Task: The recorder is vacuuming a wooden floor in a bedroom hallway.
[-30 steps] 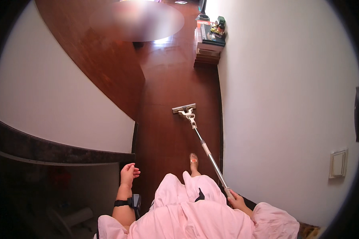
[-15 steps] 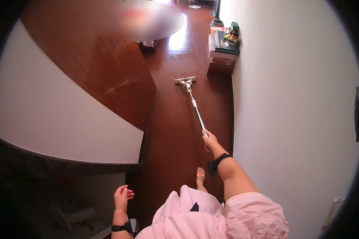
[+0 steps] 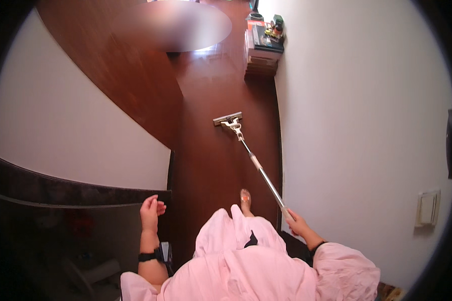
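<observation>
My right hand is wrapped round the upper end of the long metal pole of a sponge mop. The pole slants away to the far left, down to a wide, flat pale mop head that rests on the reddish-brown wooden floor. My left hand hangs free at my left side near the end of a dark ledge, holding nothing, its fingers loosely bent and a little apart.
A white wall with a light switch runs along the right. Against it stands a stack of books and boxes with small items on top. On the left are a brown wooden panel and the dark ledge. My sandaled foot shows ahead.
My right hand has drawn back toward my body and to the right, pulling the mop head nearer over the floor. My left hand has risen a little in view.
</observation>
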A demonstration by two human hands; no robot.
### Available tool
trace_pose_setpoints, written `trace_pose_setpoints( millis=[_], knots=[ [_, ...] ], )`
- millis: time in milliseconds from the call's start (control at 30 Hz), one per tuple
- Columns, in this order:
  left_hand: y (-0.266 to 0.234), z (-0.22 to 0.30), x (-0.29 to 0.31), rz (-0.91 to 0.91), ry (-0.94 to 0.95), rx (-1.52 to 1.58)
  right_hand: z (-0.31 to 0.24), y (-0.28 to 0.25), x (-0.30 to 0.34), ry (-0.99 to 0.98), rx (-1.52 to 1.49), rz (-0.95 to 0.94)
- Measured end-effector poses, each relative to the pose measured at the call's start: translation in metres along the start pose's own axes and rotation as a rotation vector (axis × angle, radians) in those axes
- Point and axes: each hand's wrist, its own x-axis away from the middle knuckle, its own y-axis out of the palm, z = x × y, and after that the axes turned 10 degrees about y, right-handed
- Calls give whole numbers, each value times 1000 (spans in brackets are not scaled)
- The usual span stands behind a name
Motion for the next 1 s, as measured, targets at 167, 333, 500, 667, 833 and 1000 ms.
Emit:
trace_pose_setpoints(
  millis=[167, 333, 500, 667, 833, 1000],
  knots=[
    [19, 16, -23, -101, 34, 57, 106, -8, 93, 132, -59, 30],
    [30, 28, -28, -106, 13, 41, 101, 19, 66, 62, -108, 63],
    [6, 10, -21, -9, -24, 14, 16, 32, 22, 36, -141, -13],
    [13, 41, -18, 101, -36, -19, -136, 31, -76, -138, -128, -60],
    [22, 47, 6, 196, -57, -68, -257, 55, -204, -212, -68, -60],
    [27, 75, 12, 238, -77, -138, -352, 74, -202, -108, -94, -53]
  ],
)
